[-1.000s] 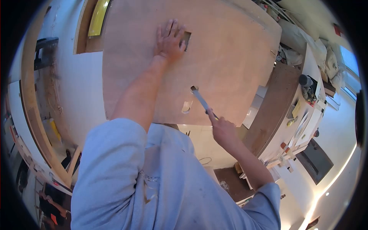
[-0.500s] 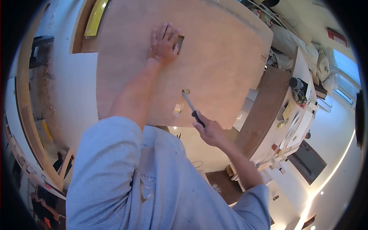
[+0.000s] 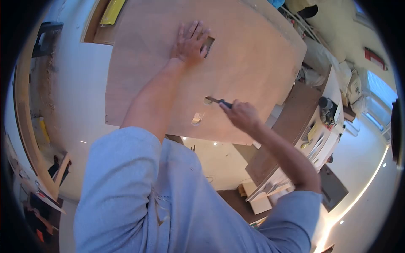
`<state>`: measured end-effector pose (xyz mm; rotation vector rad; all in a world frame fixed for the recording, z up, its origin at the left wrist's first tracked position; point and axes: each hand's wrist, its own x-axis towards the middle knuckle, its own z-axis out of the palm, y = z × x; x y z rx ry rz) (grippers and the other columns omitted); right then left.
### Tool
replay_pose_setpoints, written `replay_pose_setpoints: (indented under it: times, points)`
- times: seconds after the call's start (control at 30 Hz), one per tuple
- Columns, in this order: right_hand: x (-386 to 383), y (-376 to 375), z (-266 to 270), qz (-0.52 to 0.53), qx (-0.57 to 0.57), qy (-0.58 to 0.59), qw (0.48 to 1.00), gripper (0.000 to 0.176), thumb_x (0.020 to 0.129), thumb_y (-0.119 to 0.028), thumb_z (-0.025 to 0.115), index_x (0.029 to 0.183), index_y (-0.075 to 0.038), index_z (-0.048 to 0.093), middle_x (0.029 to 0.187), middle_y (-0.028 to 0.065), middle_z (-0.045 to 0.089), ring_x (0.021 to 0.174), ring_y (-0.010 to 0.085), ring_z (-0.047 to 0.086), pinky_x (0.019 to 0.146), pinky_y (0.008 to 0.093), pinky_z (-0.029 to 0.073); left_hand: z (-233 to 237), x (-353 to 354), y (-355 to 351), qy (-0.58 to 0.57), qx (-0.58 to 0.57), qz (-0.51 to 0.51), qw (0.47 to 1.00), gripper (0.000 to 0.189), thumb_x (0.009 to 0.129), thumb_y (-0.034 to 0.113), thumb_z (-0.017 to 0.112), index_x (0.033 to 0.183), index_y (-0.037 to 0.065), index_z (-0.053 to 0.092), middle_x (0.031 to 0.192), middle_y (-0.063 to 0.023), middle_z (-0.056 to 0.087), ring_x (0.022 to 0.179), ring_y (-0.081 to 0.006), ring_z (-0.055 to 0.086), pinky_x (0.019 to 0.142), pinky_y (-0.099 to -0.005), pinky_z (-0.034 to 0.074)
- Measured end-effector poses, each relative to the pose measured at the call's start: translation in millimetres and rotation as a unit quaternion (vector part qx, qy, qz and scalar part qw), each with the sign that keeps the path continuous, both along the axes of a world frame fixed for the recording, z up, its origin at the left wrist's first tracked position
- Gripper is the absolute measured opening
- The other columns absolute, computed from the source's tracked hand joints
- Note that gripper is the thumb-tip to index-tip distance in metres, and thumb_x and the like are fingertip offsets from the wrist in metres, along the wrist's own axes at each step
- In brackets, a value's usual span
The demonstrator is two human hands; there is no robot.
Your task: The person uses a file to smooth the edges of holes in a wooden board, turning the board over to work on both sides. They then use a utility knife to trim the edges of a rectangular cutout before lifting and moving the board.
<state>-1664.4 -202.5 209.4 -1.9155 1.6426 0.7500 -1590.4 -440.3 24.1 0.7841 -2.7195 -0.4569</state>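
A large brown wooden panel (image 3: 236, 59) lies in front of me, with a rectangular cutout, a round hole (image 3: 207, 100) and a larger rounded opening (image 3: 197, 118) in it. My left hand (image 3: 190, 44) presses flat on the panel, fingers spread, its thumb side beside the rectangular cutout (image 3: 209, 45). A file (image 3: 225, 103) with a dark handle and a narrow metal blade is gripped in my right hand (image 3: 243, 117). Its blade reaches into the round hole, so the tip is hidden.
At upper left, a yellow object (image 3: 113, 12) sits in a wooden frame. To the right stands a workbench holding a dark power tool (image 3: 325, 103) and other loose items. A person (image 3: 38, 217) in dark clothing is partly visible at lower left.
My right hand has moved up and right, swinging the file from a steep slant to nearly level across the panel. The left hand stays on the same spot while the whole view shifts.
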Motion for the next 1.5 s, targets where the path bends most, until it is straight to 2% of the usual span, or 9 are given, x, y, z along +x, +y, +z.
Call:
replay_pose_setpoints:
  times: [0.27,0.43,0.53,0.67,0.93,1.2,1.37,1.47,1.5]
  points:
    - [7.3,-13.6,125.3,0.015,0.015,0.092,0.996,0.029,0.1,-0.018,0.049,0.125,-0.01,0.06,0.074,0.0069,0.057,0.062,0.0214,0.063,0.048,0.0336,0.048,2.3,1.4,3.3,-0.007,-0.007,-0.005,1.0,0.066,0.085,0.034,0.061,0.147,0.023,0.042,0.157,-0.0097,0.03,0.148,-0.0252,0.021,0.117,-0.0612,0.014]
    - [16.8,23.7,-42.5,-0.129,0.015,0.0,0.992,0.045,0.099,-0.015,0.046,0.143,-0.022,0.046,0.08,0.0139,0.061,0.066,0.0275,0.064,0.051,0.0414,0.05,-0.9,-1.3,-1.5,-0.017,-0.019,-0.005,1.0,0.065,0.086,0.035,0.061,0.146,0.021,0.043,0.157,-0.0103,0.031,0.149,-0.0257,0.02,0.117,-0.0611,0.014]
    - [26.4,11.7,-37.9,-0.162,0.045,0.014,0.986,0.041,0.1,-0.015,0.044,0.141,-0.021,0.049,0.08,0.0144,0.061,0.067,0.0286,0.065,0.052,0.0417,0.051,-2.6,1.0,-1.8,0.002,0.001,-0.007,1.0,0.064,0.086,0.035,0.061,0.146,0.021,0.043,0.157,-0.0103,0.031,0.149,-0.0257,0.02,0.117,-0.061,0.014]
    - [28.7,-2.9,112.2,-0.14,0.063,0.069,0.986,0.038,0.099,-0.018,0.046,0.136,-0.011,0.054,0.077,0.0109,0.061,0.063,0.0247,0.065,0.051,0.0394,0.051,0.8,1.6,0.4,-0.006,-0.017,-0.003,1.0,0.065,0.086,0.035,0.061,0.146,0.022,0.042,0.157,-0.0093,0.031,0.148,-0.0252,0.021,0.116,-0.0612,0.015]
    - [42.8,22.7,-29.5,-0.234,0.014,-0.003,0.972,0.037,0.098,-0.019,0.047,0.135,-0.016,0.054,0.071,0.0139,0.063,0.062,0.0302,0.065,0.05,0.045,0.049,-1.1,2.1,-2.1,-0.01,-0.004,-0.007,1.0,0.066,0.086,0.036,0.061,0.147,0.024,0.04,0.158,-0.0076,0.03,0.149,-0.0241,0.021,0.117,-0.0599,0.015]
    - [22.5,14.5,111.2,-0.278,0.159,0.018,0.947,0.045,0.094,-0.024,0.059,0.138,-0.02,0.052,0.069,0.0122,0.063,0.064,0.028,0.067,0.054,0.0434,0.052,4.1,-0.3,-0.3,-0.04,-0.018,-0.006,0.999,0.065,0.086,0.038,0.057,0.148,0.024,0.04,0.158,-0.0082,0.029,0.149,-0.0242,0.019,0.119,-0.0595,0.01]
    - [41.9,16.5,-26.7,-0.504,0.09,-0.165,0.843,0.049,0.092,-0.024,0.061,0.139,-0.013,0.051,0.085,0.0244,0.066,0.079,0.0394,0.065,0.074,0.0471,0.051,0.4,1.1,-1.9,-0.047,-0.003,0.005,0.999,0.067,0.087,0.035,0.059,0.149,0.025,0.038,0.159,-0.0083,0.027,0.15,-0.0245,0.017,0.119,-0.0577,0.011]
    - [69.2,47.1,-46.2,-0.582,-0.023,-0.224,0.781,0.052,0.094,-0.022,0.061,0.142,-0.007,0.048,0.079,0.0157,0.066,0.063,0.0276,0.062,0.062,0.0403,0.048,6.9,-1.6,-1.2,-0.043,0.01,-0.011,0.999,0.067,0.087,0.035,0.059,0.15,0.025,0.037,0.16,-0.0086,0.025,0.15,-0.0245,0.016,0.119,-0.0578,0.01]
    - [68.9,50.3,-27.4,-0.679,0.031,-0.372,0.632,0.05,0.095,-0.023,0.058,0.141,-0.006,0.047,0.076,0.0109,0.062,0.057,0.0212,0.057,0.055,0.0356,0.045,7.7,-0.8,0.3,-0.045,0.011,-0.011,0.999,0.068,0.087,0.035,0.059,0.15,0.025,0.036,0.16,-0.0087,0.025,0.15,-0.0246,0.016,0.119,-0.0579,0.01]
